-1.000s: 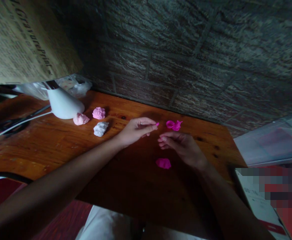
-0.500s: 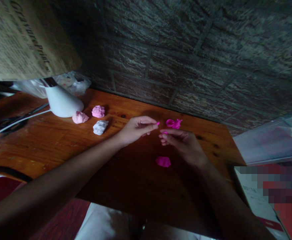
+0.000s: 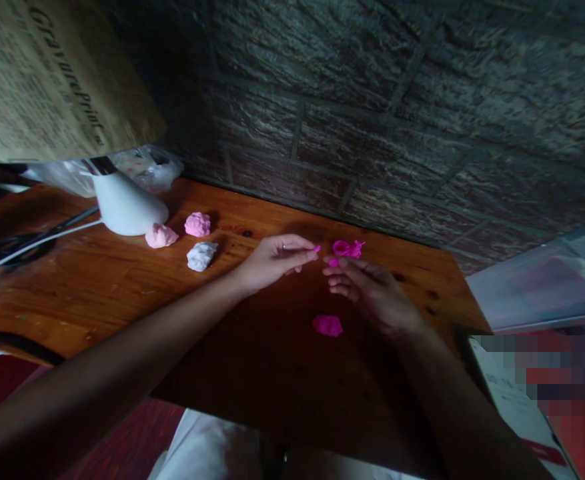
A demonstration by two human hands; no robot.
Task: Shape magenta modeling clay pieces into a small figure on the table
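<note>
Between the thumb and forefinger of my left hand [image 3: 277,261] is pinched a small bright pink bit of modelling clay [image 3: 317,249]. Close by on the right, my right hand [image 3: 372,293] holds another small magenta piece of clay [image 3: 333,263] at its fingertips, thumb against it. Just behind the right fingers lie shaped magenta clay pieces [image 3: 348,249], one of them curved like a cup. Nearer to me, a flattened magenta clay lump [image 3: 327,325] rests on the wooden table [image 3: 262,360]. The two hands are apart from each other.
On the left stand a white lamp base [image 3: 129,203] and its printed paper shade [image 3: 62,80]. Beside it sit a pale pink lump [image 3: 161,235], a pink lump [image 3: 197,224] and a white lump [image 3: 201,256]. A stone-patterned wall [image 3: 292,133] rises behind the table; a white box [image 3: 517,400] stands at right.
My right hand has shifted slightly to the right and its fingers have turned, showing more of the clay piece in them. My left hand keeps its pinch almost in place.
</note>
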